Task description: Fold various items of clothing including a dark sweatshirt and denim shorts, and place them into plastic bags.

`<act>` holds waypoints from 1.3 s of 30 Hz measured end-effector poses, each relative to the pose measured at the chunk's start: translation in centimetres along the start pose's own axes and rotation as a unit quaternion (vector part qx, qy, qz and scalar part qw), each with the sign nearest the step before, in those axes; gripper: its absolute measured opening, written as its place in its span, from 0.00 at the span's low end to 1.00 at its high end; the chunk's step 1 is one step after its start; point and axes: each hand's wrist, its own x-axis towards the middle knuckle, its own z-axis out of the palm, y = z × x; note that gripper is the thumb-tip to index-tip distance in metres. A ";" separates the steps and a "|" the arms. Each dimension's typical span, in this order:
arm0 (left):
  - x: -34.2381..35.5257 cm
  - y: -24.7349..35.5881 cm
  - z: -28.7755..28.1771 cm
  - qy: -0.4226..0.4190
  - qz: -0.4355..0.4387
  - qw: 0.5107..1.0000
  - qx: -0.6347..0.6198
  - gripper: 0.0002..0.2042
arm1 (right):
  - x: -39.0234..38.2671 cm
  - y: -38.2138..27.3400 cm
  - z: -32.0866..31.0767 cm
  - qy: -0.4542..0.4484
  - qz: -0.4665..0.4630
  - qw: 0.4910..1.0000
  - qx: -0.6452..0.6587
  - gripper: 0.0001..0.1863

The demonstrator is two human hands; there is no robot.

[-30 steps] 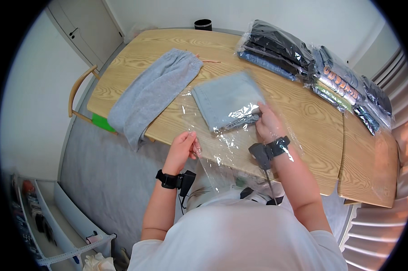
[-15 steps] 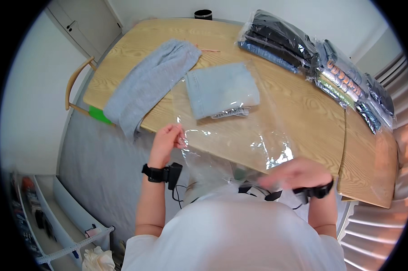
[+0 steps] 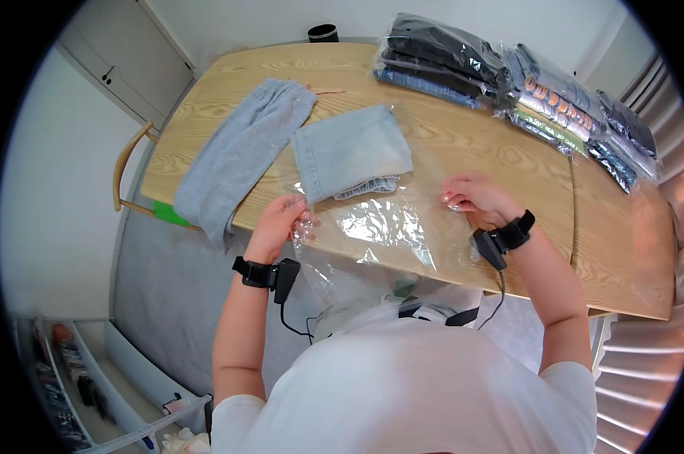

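Folded light-blue jeans [image 3: 352,151] lie inside a large clear plastic bag [image 3: 383,231] on the wooden table. Loose film from the bag stretches toward me and hangs over the table's near edge. My left hand [image 3: 278,227] is closed on the bag's left edge, just below the jeans. On the opposite side, my right hand [image 3: 480,198] pinches the bag's right edge with bent fingers. Left of the jeans, a pair of grey-blue trousers [image 3: 240,151] is laid lengthwise, one end drooping past the table edge.
Stacks of bagged dark garments [image 3: 440,64] and more bagged clothes [image 3: 561,106] fill the table's far right. A black cup-like container [image 3: 323,33] stands beyond the far edge. A wooden chair [image 3: 124,166] is at the left, and a compartmented storage bin [image 3: 130,378] at lower left.
My right hand has moved up and away from my body to the bag's right edge and now grips it. The left hand keeps its hold. The bag's loose film has shifted.
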 end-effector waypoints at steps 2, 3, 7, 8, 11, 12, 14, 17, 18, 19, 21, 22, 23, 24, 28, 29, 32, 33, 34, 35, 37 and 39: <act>0.4 0.3 0.9 -0.005 -0.013 1.000 0.022 0.12 | -1.9 0.7 -0.6 0.012 -0.008 1.000 0.023 0.06; 0.8 0.4 1.5 -0.026 -0.015 0.998 0.060 0.11 | -3.2 1.0 -0.9 0.037 -0.012 0.999 0.033 0.06; 2.3 0.5 4.9 -0.098 0.004 0.988 0.118 0.13 | -7.8 4.1 -3.4 0.091 -0.043 0.992 0.073 0.07; 2.7 0.8 5.9 -0.109 0.000 0.987 0.119 0.13 | -9.2 4.9 -3.7 0.122 -0.060 0.987 0.088 0.08; 2.8 1.3 8.3 -0.135 -0.007 0.983 0.128 0.12 | -12.3 7.2 -3.9 0.155 -0.077 0.976 0.129 0.08; 2.8 1.2 8.5 -0.134 -0.005 0.985 0.113 0.13 | -13.3 7.9 -3.6 0.175 -0.083 0.969 0.150 0.09; 2.7 0.7 8.4 -0.138 -0.006 0.985 0.100 0.13 | -15.1 9.1 -3.1 0.230 -0.098 0.965 0.074 0.08; 2.1 -1.5 6.0 -0.020 0.189 0.970 0.154 0.18 | -16.4 10.0 -1.9 0.324 -0.164 0.920 -0.147 0.18; 1.3 -1.3 5.8 -0.024 0.188 0.969 0.157 0.18 | -16.7 10.2 -1.6 0.362 -0.212 0.861 -0.287 0.26; 0.5 -0.8 5.7 -0.017 0.338 0.877 0.341 0.21 | -16.7 10.3 -1.8 0.340 -0.251 0.830 -0.364 0.36; -0.5 -0.2 5.8 -0.009 0.467 0.727 0.503 0.25 | -16.3 9.6 -1.3 0.324 -0.268 0.812 -0.405 0.35; -0.6 0.0 6.3 -0.079 0.480 0.689 0.537 0.27 | -16.1 9.0 -1.0 0.307 -0.286 0.790 -0.446 0.35; -0.7 0.2 6.5 -0.147 0.489 0.646 0.568 0.29 | -15.8 8.5 -1.0 0.307 -0.288 0.790 -0.445 0.35; -0.8 0.4 6.8 -0.145 0.489 0.645 0.569 0.29 | -15.5 7.8 -1.0 0.269 -0.306 0.756 -0.512 0.32; -0.2 1.3 7.2 -0.214 0.536 0.585 0.569 0.23 | -15.4 5.7 -1.4 0.134 -0.299 0.728 -0.602 0.21; 0.0 1.4 7.1 -0.238 0.527 0.595 0.558 0.20 | -15.4 5.4 -1.7 0.136 -0.300 0.727 -0.603 0.21; -0.1 1.8 6.2 -0.281 0.419 0.740 0.445 0.15 | -16.1 5.0 -2.9 0.105 -0.268 0.824 -0.488 0.15; -0.1 1.9 6.1 -0.282 0.421 0.739 0.445 0.15 | -16.3 4.9 -3.1 0.081 -0.249 0.859 -0.441 0.15; -0.2 2.0 6.0 -0.293 0.373 0.769 0.428 0.13 | -16.4 4.9 -3.2 0.056 -0.228 0.890 -0.391 0.16; -0.4 2.1 5.9 -0.303 0.324 0.797 0.411 0.12 | -16.5 5.2 -3.1 0.057 -0.228 0.890 -0.390 0.16; -0.6 1.8 5.9 -0.305 0.293 0.819 0.388 0.12 | -16.2 6.4 -2.9 0.094 -0.233 0.906 -0.339 0.16; -0.6 1.5 5.9 -0.301 0.262 0.841 0.366 0.12 | -15.9 7.0 -2.8 0.113 -0.234 0.919 -0.296 0.15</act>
